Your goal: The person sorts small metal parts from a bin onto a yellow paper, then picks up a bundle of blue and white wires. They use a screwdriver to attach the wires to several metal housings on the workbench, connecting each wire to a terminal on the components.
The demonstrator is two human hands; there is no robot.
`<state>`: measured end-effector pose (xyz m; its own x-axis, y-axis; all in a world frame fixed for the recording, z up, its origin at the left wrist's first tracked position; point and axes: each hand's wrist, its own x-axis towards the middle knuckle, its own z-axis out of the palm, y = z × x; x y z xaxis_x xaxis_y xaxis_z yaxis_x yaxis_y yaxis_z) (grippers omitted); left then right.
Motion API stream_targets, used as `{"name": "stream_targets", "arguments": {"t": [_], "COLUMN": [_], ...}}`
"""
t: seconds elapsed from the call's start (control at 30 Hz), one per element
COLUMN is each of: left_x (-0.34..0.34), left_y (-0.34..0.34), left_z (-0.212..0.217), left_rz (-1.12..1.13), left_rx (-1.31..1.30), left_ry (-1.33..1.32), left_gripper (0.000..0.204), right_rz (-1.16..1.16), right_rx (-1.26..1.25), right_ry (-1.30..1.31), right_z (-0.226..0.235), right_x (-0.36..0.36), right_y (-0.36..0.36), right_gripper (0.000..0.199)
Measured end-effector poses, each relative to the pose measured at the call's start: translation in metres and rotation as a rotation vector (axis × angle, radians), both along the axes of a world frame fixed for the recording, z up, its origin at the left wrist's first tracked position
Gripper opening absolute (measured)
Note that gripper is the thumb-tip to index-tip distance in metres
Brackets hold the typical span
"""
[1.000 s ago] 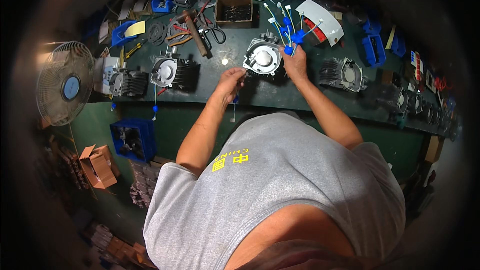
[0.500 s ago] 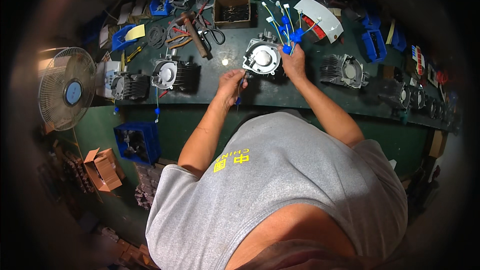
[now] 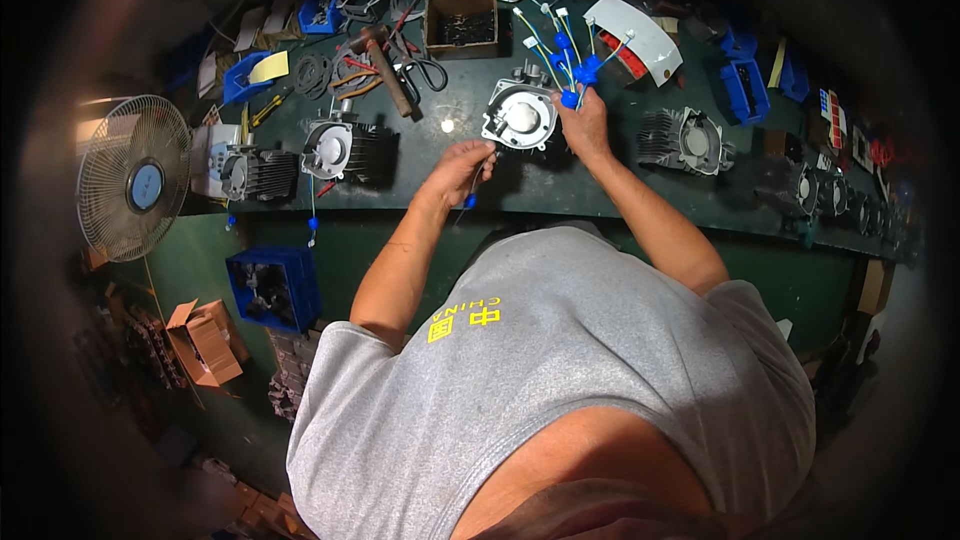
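Observation:
A round grey metal motor housing (image 3: 523, 118) with a bright domed centre sits on the bench between my hands. My left hand (image 3: 462, 172) is at its lower left corner, fingertips pinched on a thin wire lead (image 3: 471, 201) that hangs below with a blue piece on it. On the other side, my right hand (image 3: 587, 128) grips a bunch of wire leads (image 3: 580, 68). These fan upward, yellow-green and light-coloured, with blue pieces along them and white connectors at their tips. The left fingers partly hide the upper end of the hanging lead.
More finned housings stand left (image 3: 335, 148) and right (image 3: 692, 143); two on the left have leads dangling over the edge. Behind lie a hammer (image 3: 392, 80), pliers, a cardboard box (image 3: 462, 25) of small dark parts and blue bins (image 3: 745, 90). A fan (image 3: 140, 180) stands far left.
My left hand has shifted slightly, and the lead's blue piece now hangs more visibly below it, a little further left. My right hand keeps its hold on the bunch.

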<state>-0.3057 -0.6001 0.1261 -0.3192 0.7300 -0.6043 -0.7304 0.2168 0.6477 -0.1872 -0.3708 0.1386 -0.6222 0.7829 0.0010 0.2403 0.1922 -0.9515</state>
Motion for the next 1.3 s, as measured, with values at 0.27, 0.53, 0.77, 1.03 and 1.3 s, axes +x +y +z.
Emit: {"name": "stream_targets", "arguments": {"t": [0.27, 0.53, 0.77, 1.03, 1.3], "left_x": [0.024, 0.005, -0.017, 0.013, 0.003], "left_y": [0.007, -0.001, -0.001, 0.005, -0.002], "left_z": [0.001, 0.005, 0.008, -0.004, 0.006], "left_rz": [0.018, 0.105, -0.116, -0.045, 0.060], "left_rx": [-0.248, -0.145, -0.051, -0.155, -0.099], "left_ry": [1.308, 0.103, -0.228, 1.331, -0.111], "left_gripper": [0.018, 0.014, 0.014, 0.022, 0.023], "right_rz": [0.002, -0.009, -0.016, -0.053, -0.033], "right_rx": [0.015, 0.022, 0.035, 0.028, 0.030], "right_ry": [-0.005, -0.022, -0.005, -0.023, -0.024], "right_z": [0.004, 0.003, -0.002, 0.010, 0.006], "right_x": [0.001, 0.000, 0.001, 0.000, 0.001], "right_y": [-0.002, -0.005, -0.003, -0.009, -0.008], "right_gripper": [0.019, 0.019, 0.019, 0.020, 0.022]}}
